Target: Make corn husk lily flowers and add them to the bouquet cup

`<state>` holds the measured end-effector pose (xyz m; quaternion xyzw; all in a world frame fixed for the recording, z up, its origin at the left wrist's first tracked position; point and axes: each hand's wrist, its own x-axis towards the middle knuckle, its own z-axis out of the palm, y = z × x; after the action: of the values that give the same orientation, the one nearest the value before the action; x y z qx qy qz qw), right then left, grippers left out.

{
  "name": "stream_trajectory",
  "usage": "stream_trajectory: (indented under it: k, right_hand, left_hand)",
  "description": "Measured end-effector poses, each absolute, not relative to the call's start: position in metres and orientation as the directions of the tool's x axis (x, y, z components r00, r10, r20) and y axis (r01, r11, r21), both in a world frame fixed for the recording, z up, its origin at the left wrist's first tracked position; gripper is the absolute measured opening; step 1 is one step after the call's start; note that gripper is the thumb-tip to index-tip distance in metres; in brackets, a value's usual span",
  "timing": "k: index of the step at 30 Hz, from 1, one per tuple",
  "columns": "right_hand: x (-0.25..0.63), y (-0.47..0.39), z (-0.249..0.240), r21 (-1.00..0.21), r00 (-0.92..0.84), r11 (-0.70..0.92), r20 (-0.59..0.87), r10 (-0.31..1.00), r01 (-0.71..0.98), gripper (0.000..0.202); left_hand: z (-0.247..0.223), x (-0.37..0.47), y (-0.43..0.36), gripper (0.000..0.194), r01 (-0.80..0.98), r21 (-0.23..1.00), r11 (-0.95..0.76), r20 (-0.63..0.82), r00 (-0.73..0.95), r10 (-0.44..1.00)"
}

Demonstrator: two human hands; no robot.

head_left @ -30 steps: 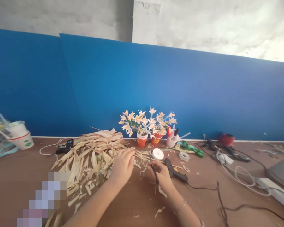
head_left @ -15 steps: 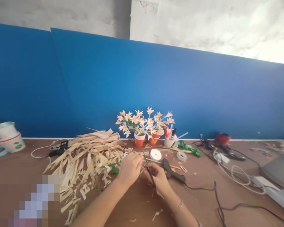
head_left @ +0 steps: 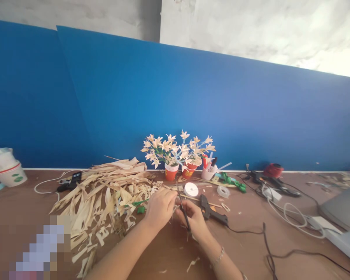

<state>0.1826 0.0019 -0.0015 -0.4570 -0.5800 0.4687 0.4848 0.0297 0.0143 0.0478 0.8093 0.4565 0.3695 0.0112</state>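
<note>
My left hand (head_left: 160,205) has its fingers bent together at the middle of the brown table, around something too small to make out. Close to its right, my right hand (head_left: 191,218) is closed on dark scissors (head_left: 184,213), whose blades point away from me between the two hands. Left of my hands spreads a pile of dry pale husk strips (head_left: 105,190). Behind them stand two orange cups (head_left: 171,172) of pale husk flowers (head_left: 166,147). A white tape roll (head_left: 191,189) lies just beyond my right hand.
A black glue gun (head_left: 212,212) lies right of my right hand, its cord running right. Further right are white cables (head_left: 294,221), a red object (head_left: 273,170) and a grey laptop-like object (head_left: 342,206). A white bucket (head_left: 11,175) stands far left, before the blue partition (head_left: 163,97).
The view has shifted slightly, so the table things appear a little further left and higher. Both hands stay close together, with the scissors still in my right hand.
</note>
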Motion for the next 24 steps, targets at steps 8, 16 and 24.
stream_trajectory:
  k: [8,16,24]
  right_hand:
    - [0.180,-0.001,0.005,-0.939,-0.097,0.279,0.264,0.960,0.203,0.010]
    - [0.176,-0.003,0.007,-0.935,-0.083,0.302,0.292,0.953,0.184,0.011]
    - [0.176,-0.005,0.012,-0.941,-0.111,0.256,0.236,0.965,0.223,0.010]
  left_hand:
    - [0.048,0.030,0.014,0.021,0.738,0.350,-0.576,0.586,0.307,0.750]
    - [0.049,0.028,0.014,0.022,0.713,0.359,-0.602,0.595,0.322,0.736]
    - [0.048,0.028,0.016,0.024,0.713,0.319,-0.625,0.584,0.371,0.722]
